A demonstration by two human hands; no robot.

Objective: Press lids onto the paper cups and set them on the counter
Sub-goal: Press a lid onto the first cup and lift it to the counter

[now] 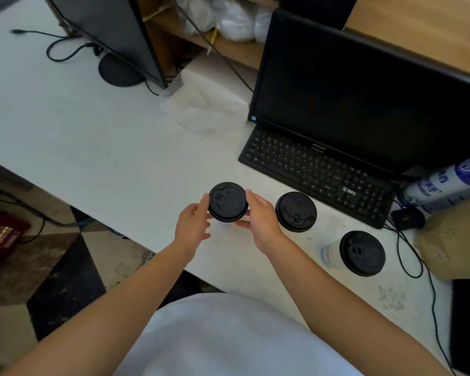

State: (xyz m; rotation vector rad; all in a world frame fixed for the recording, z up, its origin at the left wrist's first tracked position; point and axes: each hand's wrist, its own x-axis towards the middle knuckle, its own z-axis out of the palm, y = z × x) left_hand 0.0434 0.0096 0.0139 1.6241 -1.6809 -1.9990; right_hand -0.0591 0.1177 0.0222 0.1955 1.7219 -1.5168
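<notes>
Three paper cups with black lids are over the white counter [92,131]. The left lidded cup [228,201] sits between my two hands, seen from above so its body is mostly hidden. My left hand [193,223] grips its left side and my right hand [259,217] grips its right side, thumbs at the lid's rim. A second lidded cup [296,211] stands just right of my right hand. The third lidded cup [361,253] stands further right and nearer, its white wall with blue print showing.
A black keyboard [318,172] and a black monitor [364,93] stand behind the cups. A second monitor [114,36] with cables is at the back left. A clear plastic bag [206,104] lies mid-counter. A blue-white can [445,183], a brown package [453,237] and cables crowd the right.
</notes>
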